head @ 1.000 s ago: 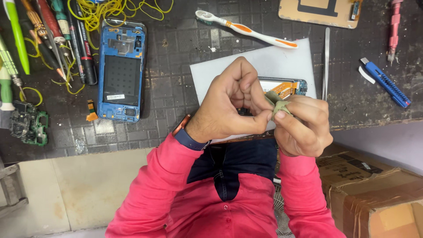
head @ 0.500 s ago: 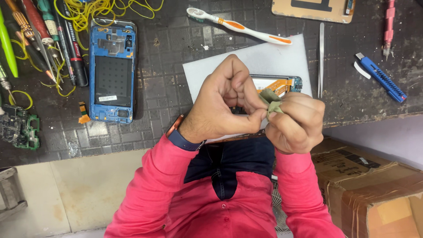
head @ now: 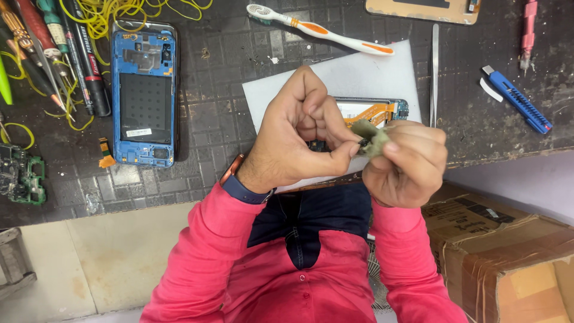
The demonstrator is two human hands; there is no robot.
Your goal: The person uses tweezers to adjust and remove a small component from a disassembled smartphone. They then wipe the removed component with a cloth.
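The left hand (head: 299, 140) and the right hand (head: 406, 161) meet above the white sheet (head: 359, 78), and the 2 hands touch at the fingertips. The right fingers are closed tightly around a small greenish wad (head: 371, 137), maybe cloth or putty; only its left end shows out of the fist. The left thumb and first finger (head: 344, 149) are pinched together on a tiny dark part (head: 361, 143) that sits exactly at this free end of the wad. So the part lies at the tip of the left fingers and just to the left of the right fingers, and both hands are equally near to it. The part is too small to tell its long axis; the wad lies about left to right, from one fist toward the other.

Just behind the fingers, half hidden by them, an open phone (head: 373, 110) with an orange flex cable lies on the sheet. Beyond the right fingers stand thin tweezers (head: 434, 72), and farther right a blue knife (head: 515, 98). Beyond the left fingers a toothbrush (head: 323, 27) lies across the mat. Well to the left of the left hand is a blue phone frame (head: 144, 93), then pens and screwdrivers (head: 54, 54) with yellow bands, and a green board (head: 21, 173).
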